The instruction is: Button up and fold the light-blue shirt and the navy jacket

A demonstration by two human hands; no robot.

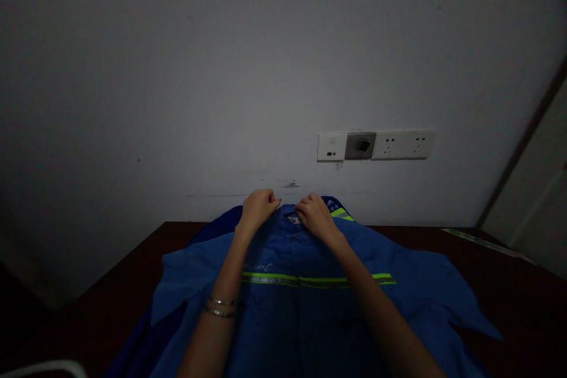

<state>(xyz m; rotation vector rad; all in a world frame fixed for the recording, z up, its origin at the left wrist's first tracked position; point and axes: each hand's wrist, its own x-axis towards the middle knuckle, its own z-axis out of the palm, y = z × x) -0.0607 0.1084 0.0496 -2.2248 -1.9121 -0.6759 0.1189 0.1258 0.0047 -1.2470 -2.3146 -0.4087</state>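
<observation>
A blue short-sleeved work shirt [274, 307] lies spread front up, with a yellow-green and grey reflective stripe across the chest and pale letters on one side. At its neck, my left hand [259, 209] is closed in a pinch on the left side of the collar. My right hand [314, 212] pinches the collar on the other side, close to a small white label [294, 220]. The collar stands between the two hands. Two bracelets circle my left wrist. Under the shirt, a darker blue garment [221, 224] shows at the edges, with another reflective strip behind my right hand.
The dark reddish table [416, 239] meets a pale wall behind the shirt. Sockets and switches [401, 144] sit on the wall to the right. A thin flat strip [482, 242] lies at the far right. A white curved bar [48, 366] shows at the lower left.
</observation>
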